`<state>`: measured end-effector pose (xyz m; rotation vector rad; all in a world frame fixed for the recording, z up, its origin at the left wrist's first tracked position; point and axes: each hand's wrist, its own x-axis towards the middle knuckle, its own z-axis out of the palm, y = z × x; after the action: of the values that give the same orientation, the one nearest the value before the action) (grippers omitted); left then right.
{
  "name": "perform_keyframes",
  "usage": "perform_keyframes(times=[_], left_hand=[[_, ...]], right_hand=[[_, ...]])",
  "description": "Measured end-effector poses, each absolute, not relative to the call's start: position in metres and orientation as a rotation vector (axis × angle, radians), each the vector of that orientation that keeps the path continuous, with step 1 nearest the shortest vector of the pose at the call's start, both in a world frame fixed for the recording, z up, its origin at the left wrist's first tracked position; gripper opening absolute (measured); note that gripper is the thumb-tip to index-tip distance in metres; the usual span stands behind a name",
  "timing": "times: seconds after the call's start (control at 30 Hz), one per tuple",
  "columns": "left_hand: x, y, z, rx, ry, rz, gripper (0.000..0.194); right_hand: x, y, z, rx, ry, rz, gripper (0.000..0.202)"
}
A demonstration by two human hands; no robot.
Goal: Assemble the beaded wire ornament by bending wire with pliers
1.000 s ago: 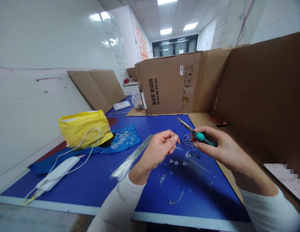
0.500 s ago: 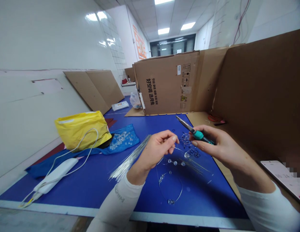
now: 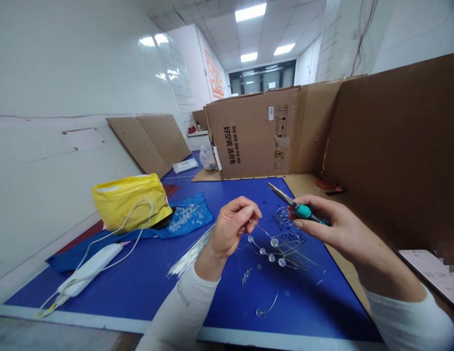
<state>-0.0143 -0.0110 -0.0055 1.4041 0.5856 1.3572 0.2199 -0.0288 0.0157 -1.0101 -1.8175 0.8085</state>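
Note:
My left hand pinches a thin wire at its fingertips, above the blue table. Clear round beads hang on this wire below and to the right of the fingers. In my right hand is a pair of pliers with teal and black handles; the metal jaws point up and to the left. Beneath the hands lies a wire loop with clear beads. A bundle of straight silvery wires rests left of my left hand, partly hidden by the forearm. Behind the beads are coiled wire pieces.
At left are a yellow bag, a blue cloth bearing loose clear beads, and a white power strip with its cable. Cardboard stands behind the table. A phone lies at the right.
My left hand has shifted slightly left and turned, and more of the beaded wire now shows below it. My right hand still holds the pliers. The camera view has tilted slightly up.

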Motion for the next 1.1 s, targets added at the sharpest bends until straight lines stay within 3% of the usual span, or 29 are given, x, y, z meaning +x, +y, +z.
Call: perform_keyframes(times=[0.47, 0.9, 1.1], left_hand=[[-0.0172, -0.0077, -0.0029, 1.329, 0.247, 1.454, 0.029], [-0.0187, -0.0058, -0.0065, 1.309, 0.338, 1.458, 0.027], [-0.0183, -0.0061, -0.0042, 1.349, 0.519, 1.469, 0.030]], right_hand=[[0.2243, -0.0299, 0.0131, -0.996, -1.944, 0.708, 0.027], [0.2244, -0.0279, 0.0138, -1.006, -1.990, 0.668, 0.028], [0.2292, -0.0265, 0.0154, -1.083, -1.904, 0.681, 0.038]])
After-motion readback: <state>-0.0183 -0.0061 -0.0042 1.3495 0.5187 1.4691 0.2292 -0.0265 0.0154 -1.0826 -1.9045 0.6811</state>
